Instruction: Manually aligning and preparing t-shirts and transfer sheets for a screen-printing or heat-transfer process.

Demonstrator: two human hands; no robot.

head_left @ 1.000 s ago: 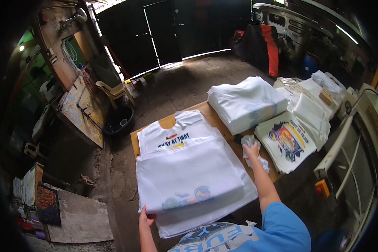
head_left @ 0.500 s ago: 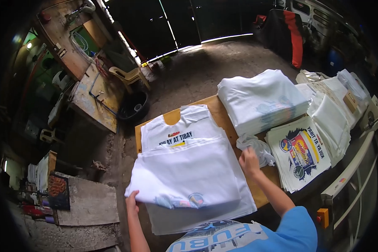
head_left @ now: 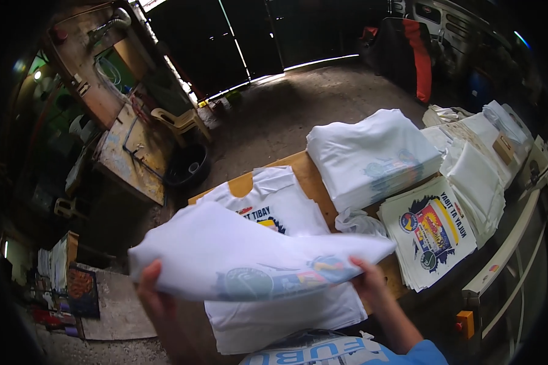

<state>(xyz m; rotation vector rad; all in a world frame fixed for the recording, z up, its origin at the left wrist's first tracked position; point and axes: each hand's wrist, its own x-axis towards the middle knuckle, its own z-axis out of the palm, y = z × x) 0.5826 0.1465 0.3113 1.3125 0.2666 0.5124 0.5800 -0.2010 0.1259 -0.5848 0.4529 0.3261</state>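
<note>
A white shirt (head_left: 237,243) with a print showing faintly through the cloth is lifted off the stack. My left hand (head_left: 155,283) grips its left end, and my right hand (head_left: 365,274) grips the right end. Beneath it lie white printed shirts (head_left: 286,204) on the wooden table (head_left: 296,160). Just behind the right end is a crumpled white cloth (head_left: 356,220). Right of that is a pile of printed sheets (head_left: 427,237).
A folded white stack (head_left: 368,149) and loose fabric piles (head_left: 469,182) cover the table's right part. Metal equipment (head_left: 493,267) stands at right. A chair (head_left: 182,121), black basin (head_left: 186,164) and boards (head_left: 115,304) are at left; a covered vehicle (head_left: 399,58) stands behind.
My right hand has left the crumpled cloth and taken the shirt. Both hands have raised it, and its left end has swung leftward, uncovering more print on the stack underneath.
</note>
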